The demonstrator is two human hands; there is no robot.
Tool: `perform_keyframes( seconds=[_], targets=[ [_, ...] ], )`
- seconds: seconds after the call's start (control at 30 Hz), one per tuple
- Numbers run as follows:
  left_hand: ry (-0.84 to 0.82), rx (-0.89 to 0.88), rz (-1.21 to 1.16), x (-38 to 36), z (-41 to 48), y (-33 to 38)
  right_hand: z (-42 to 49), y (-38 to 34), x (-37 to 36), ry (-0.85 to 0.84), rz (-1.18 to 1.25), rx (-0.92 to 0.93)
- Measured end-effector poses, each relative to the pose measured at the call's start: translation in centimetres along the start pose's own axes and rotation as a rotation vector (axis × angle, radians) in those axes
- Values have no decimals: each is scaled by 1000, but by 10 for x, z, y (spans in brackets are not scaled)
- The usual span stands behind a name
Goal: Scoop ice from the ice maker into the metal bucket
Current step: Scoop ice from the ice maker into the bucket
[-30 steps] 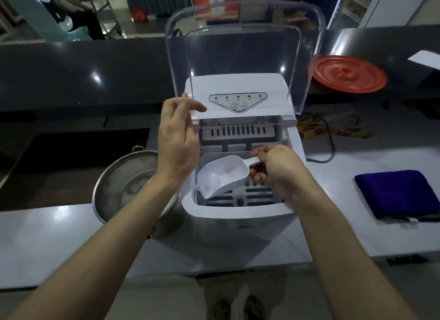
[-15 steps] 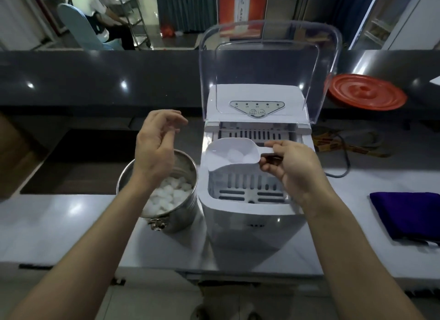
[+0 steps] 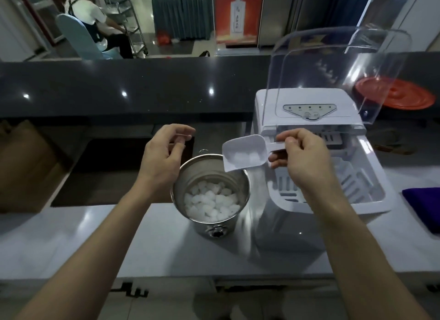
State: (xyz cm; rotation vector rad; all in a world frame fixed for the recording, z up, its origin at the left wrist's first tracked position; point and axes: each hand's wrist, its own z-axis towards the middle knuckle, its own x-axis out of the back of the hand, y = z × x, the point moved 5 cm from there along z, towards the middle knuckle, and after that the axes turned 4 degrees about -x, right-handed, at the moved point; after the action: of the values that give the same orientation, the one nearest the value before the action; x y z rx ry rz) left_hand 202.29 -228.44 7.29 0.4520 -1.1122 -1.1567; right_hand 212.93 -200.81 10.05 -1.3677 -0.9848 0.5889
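Observation:
The white ice maker [image 3: 333, 200] stands on the counter with its clear lid [image 3: 333, 64] raised. To its left sits the metal bucket [image 3: 238, 176], partly filled with ice cubes [image 3: 212, 201]. My right hand [image 3: 302, 157] pinches the handle of a white plastic scoop [image 3: 245, 145] that carries a few ice cubes. The scoop hangs tilted over the bucket's right rim. My left hand [image 3: 164, 155] hovers above the bucket's left side, fingers loosely curled, holding nothing.
A red round lid [image 3: 395, 97] lies on the dark raised counter [image 3: 119, 86] behind the ice maker. A folded blue cloth [image 3: 423, 205] lies at the right edge. A dark recess [image 3: 107, 172] opens left of the bucket. A seated person [image 3: 95, 22] is far behind.
My right hand lifted the loaded scoop out of the ice maker and carried it left over the bucket. My left hand left the ice maker's edge and now hovers by the bucket.

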Motion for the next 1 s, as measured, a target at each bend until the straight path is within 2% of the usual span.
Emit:
perform_keyframes(
  seconds=[0.13, 0.3, 0.47, 0.67, 0.8, 1.0],
  targets=[
    [-33, 16, -12, 11, -2, -12, -14, -11, -20, 37, -303, 229],
    [-67, 21, -58, 7, -3, -17, -22, -14, -33, 51, -410, 316],
    [-100, -15, -62, -2, 3, -11, -21, -10, -16, 106, -301, 258],
    [-158, -143, -40, -38, 16, 33, -13, -6, 30, 254, -95, 242],
    [-131, -262, -10, -73, 24, 66, -7, -7, 62, 325, -98, 297],
    [-114, -248, -1, -127, 34, 91, 13, 4, 102, 337, -91, 380]
  ],
)
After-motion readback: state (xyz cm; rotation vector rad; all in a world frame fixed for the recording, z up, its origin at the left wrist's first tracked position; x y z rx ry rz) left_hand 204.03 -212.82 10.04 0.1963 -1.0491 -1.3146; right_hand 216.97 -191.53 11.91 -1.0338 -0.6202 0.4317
